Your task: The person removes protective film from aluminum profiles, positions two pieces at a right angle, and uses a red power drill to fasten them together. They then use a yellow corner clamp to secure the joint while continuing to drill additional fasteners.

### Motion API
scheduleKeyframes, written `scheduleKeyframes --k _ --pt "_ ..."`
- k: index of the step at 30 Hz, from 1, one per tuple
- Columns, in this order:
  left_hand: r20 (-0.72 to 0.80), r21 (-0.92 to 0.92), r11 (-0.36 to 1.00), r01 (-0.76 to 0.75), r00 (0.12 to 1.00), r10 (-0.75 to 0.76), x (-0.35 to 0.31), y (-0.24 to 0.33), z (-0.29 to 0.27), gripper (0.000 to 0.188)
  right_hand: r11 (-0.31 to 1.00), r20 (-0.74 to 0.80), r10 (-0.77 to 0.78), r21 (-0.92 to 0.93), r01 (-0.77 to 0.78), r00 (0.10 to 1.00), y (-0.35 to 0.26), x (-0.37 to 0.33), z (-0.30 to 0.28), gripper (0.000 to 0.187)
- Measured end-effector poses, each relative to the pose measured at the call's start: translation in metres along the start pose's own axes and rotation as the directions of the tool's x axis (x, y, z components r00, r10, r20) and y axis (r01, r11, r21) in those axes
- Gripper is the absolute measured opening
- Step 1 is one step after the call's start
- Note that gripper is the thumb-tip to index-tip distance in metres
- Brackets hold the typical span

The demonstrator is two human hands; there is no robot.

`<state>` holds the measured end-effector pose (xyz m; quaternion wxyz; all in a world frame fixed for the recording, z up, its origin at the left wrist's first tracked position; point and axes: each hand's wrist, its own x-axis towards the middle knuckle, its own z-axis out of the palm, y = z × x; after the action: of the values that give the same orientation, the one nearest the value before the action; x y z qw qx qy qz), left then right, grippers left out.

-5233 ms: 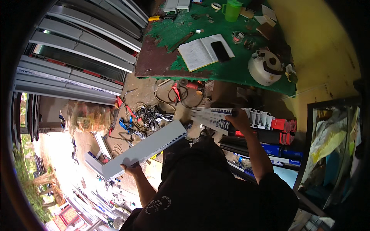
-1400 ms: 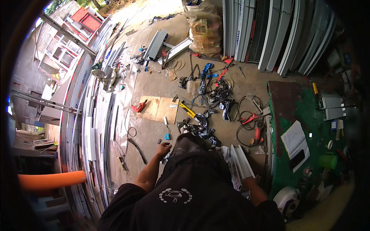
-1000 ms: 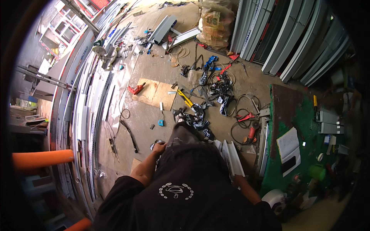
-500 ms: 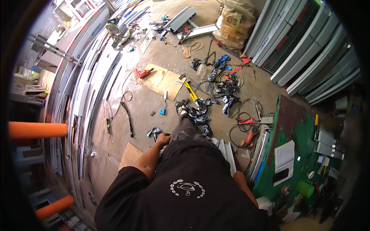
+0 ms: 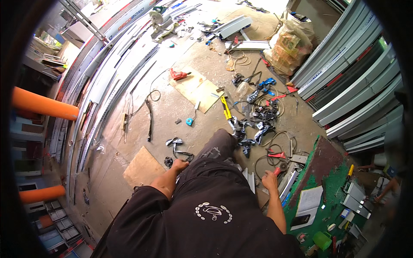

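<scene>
Beside my bent leg point(image 5: 215, 144), my left hand point(image 5: 180, 165) hangs low; its fingers are too small and foreshortened to read. Strips of black-and-white wrapping point(image 5: 174, 142) lie on the floor just beyond it. On the other side, my right hand point(image 5: 270, 180) reaches forward with nothing visible in it, its fingers loosely apart. A red angle grinder point(image 5: 282, 167) lies right at its fingertips; whether they touch, I cannot tell. Pale metal profiles point(image 5: 249, 179) lie between my leg and that hand.
A green, worn tabletop point(image 5: 316, 172) at the right bears an open notebook point(image 5: 310, 200) and a dark phone point(image 5: 300, 219). Ahead lie a red drill point(image 5: 178, 75) on a board point(image 5: 195, 92), a yellow-handled tool point(image 5: 225, 107), a blue tape measure point(image 5: 189, 122) and tangled wrapping point(image 5: 258, 129). Long profiles point(image 5: 116, 90) line the left.
My right hand has moved forward from beside my hip to the grinder. The view has turned, so the floor items shift rightward. My left hand stays beside my leg.
</scene>
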<state>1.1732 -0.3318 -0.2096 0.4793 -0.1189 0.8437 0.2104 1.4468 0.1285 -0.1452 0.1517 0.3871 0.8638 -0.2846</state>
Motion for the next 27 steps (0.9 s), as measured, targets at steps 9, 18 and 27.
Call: scheduleKeyframes --k 9,18,27 --pt "0.005 -0.036 0.977 -0.211 0.977 0.212 0.042 0.025 0.018 0.047 0.998 0.252 -0.063 -0.007 0.067 0.966 0.001 -0.011 0.028 0.040" --pt "0.039 -0.640 0.766 0.056 0.998 -0.040 0.081 0.027 -0.032 0.039 0.994 0.262 -0.071 -0.063 0.090 0.963 -0.035 0.060 0.017 0.045" --pt "0.101 -0.638 0.770 -0.011 0.990 0.097 0.106 0.081 -0.071 0.035 0.991 0.016 -0.025 0.132 0.022 1.000 -0.115 0.103 -0.011 0.043"
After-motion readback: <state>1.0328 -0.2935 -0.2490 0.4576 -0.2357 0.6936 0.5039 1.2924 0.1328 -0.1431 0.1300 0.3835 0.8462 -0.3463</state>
